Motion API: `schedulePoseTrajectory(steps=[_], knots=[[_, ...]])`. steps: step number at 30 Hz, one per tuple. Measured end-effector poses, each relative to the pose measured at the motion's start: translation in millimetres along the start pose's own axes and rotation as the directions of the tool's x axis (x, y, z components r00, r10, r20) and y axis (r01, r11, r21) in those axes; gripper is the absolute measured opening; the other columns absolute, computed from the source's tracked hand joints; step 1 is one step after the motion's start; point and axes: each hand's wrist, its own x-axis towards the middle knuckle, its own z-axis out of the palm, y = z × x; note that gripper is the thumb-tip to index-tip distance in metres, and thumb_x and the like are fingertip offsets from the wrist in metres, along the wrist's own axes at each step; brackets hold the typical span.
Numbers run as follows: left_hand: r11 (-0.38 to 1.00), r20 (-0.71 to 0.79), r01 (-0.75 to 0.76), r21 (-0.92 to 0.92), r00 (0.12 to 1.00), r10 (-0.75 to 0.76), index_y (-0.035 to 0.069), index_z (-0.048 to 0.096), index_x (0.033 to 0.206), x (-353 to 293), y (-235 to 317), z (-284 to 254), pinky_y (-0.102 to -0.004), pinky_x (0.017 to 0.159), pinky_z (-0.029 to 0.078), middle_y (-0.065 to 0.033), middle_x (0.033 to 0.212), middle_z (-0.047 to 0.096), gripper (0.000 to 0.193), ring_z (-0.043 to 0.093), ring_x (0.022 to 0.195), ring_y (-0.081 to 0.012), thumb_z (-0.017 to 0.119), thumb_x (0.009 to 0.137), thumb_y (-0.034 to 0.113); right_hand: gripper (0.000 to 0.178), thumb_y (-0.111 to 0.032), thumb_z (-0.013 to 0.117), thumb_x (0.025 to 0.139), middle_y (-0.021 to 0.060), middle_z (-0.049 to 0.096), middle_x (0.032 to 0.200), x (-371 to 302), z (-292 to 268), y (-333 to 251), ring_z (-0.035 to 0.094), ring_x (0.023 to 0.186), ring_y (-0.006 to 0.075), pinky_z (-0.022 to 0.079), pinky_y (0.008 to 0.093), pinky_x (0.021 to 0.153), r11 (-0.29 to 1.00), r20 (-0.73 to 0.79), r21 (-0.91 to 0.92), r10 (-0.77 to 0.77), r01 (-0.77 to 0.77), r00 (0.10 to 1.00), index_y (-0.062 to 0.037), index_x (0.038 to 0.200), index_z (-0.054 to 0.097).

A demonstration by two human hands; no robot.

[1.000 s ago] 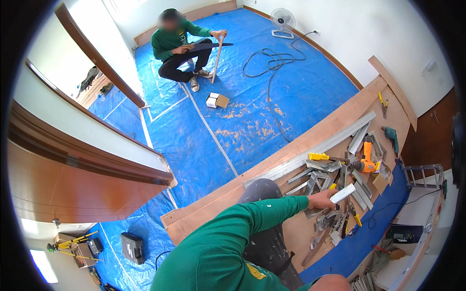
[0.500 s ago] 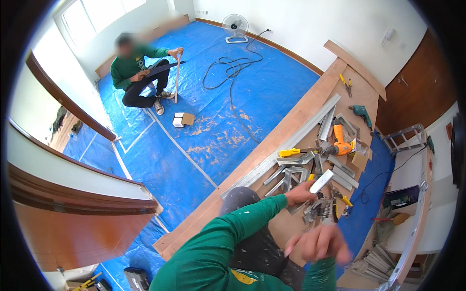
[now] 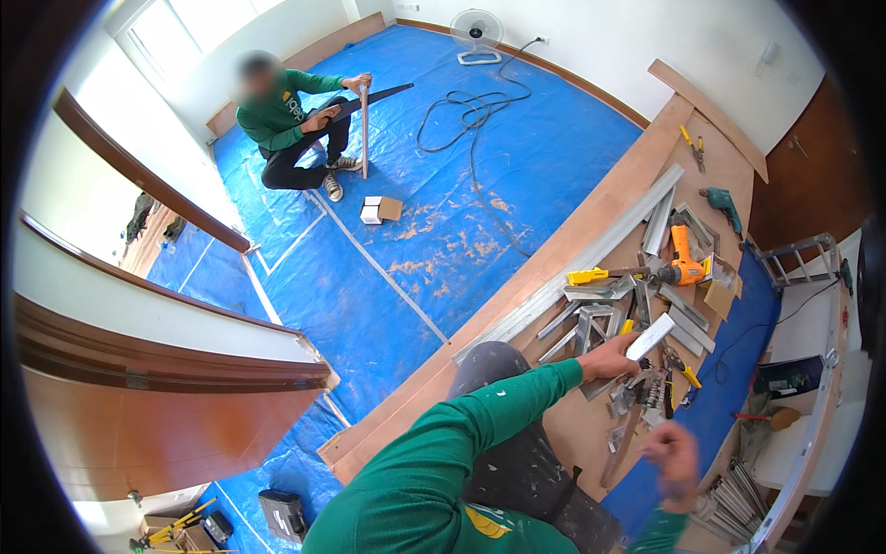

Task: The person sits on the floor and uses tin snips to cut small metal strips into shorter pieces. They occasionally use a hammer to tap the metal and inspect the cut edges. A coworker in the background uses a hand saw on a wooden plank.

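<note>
My left hand (image 3: 607, 358) is closed around a short silvery metal channel piece (image 3: 651, 338) above the wooden board. Just beyond it lie a heap of cut metal pieces (image 3: 598, 323), an orange power tool (image 3: 681, 258) and a yellow-handled tool (image 3: 587, 276). My right hand (image 3: 676, 462) hangs over the blue sheet beside the board's right edge. Motion smears its fingers, so whether it holds anything is unclear. Near my left hand are yellow-handled snips (image 3: 681, 367) and loose metal brackets (image 3: 628, 392). A teal drill (image 3: 722, 209) lies farther up the board.
On the blue floor sheet (image 3: 369, 277), a co-worker (image 3: 286, 129) sits with a handsaw (image 3: 383, 99) and an upright strip. A small box (image 3: 380, 210), a cable (image 3: 475, 115) and a fan (image 3: 477, 37) stand or lie around. A ladder (image 3: 812, 443) is at right.
My right hand has moved right, away from the metal pieces. My left hand keeps hold of the channel piece. The whole view has shifted slightly, and the co-worker's saw sits across the strip.
</note>
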Motion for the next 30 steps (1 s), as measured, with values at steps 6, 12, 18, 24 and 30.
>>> schedulePoseTrajectory(steps=[6,12,18,24,30], knots=[[1.000,-0.008,0.010,-0.028,1.000,-0.010,0.001,0.046,0.153,11.6,-13.1,4.6,-0.0289,0.061,0.053,-0.0061,0.095,0.066,0.077,0.063,0.073,-0.0116,0.074,0.081,0.005,0.020,-0.011,0.080,0.094,0.0003,0.061,0.084,-32.5,142.5,181.2,0.058,0.075,0.0101,0.048,0.0269,0.067,0.918,0.106,0.149,0.355,-0.368,0.929,-0.0045,0.101,0.062],[0.998,0.027,0.016,0.060,0.999,-0.018,0.001,0.048,0.151,7.2,-9.6,6.8,-0.0304,0.063,0.052,-0.0090,0.100,0.067,0.077,0.064,0.077,-0.0127,0.075,0.079,0.007,0.039,-0.009,0.085,0.087,0.0050,0.058,0.101,-31.8,155.7,173.1,0.057,0.093,0.0134,0.050,0.0314,0.083,0.996,0.121,0.035,0.079,-0.084,0.990,-0.0030,0.112,0.056],[0.994,-0.045,-0.069,0.084,0.996,0.073,0.004,0.047,0.154,14.5,-32.4,-0.4,-0.0316,0.060,0.050,-0.0094,0.102,0.067,0.084,0.062,0.074,-0.0149,0.078,0.075,0.011,0.028,-0.008,0.079,0.091,0.0061,0.058,0.094,-33.2,161.0,171.0,0.056,0.089,0.0178,0.050,0.0330,0.083,0.999,0.108,-0.041,0.026,-0.021,0.994,-0.0038,0.106,0.056],[0.962,-0.213,0.181,0.204,0.967,-0.137,-0.002,0.045,0.154,35.1,-67.1,-8.6,-0.0369,0.083,0.057,-0.0149,0.119,0.067,0.085,0.067,0.098,-0.0224,0.084,0.081,0.020,0.021,-0.013,0.078,0.092,0.0093,0.061,0.088,-23.3,148.4,183.4,0.059,0.080,0.0237,0.049,0.0373,0.075,0.963,0.135,-0.217,-0.131,0.158,0.982,-0.0038,0.097,0.060],[0.988,-0.183,-0.049,0.149,0.980,0.077,-0.005,0.055,0.133,17.7,-22.3,-1.4,-0.0312,0.056,0.051,-0.0074,0.090,0.066,0.058,0.062,0.066,-0.0142,0.080,0.082,0.005,0.017,-0.011,0.082,0.091,0.0041,0.067,0.093,-49.2,122.8,186.9,0.062,0.087,0.0132,0.051,0.0327,0.078,0.979,0.134,0.201,-0.008,-0.019,0.991,-0.0031,0.098,0.068]])
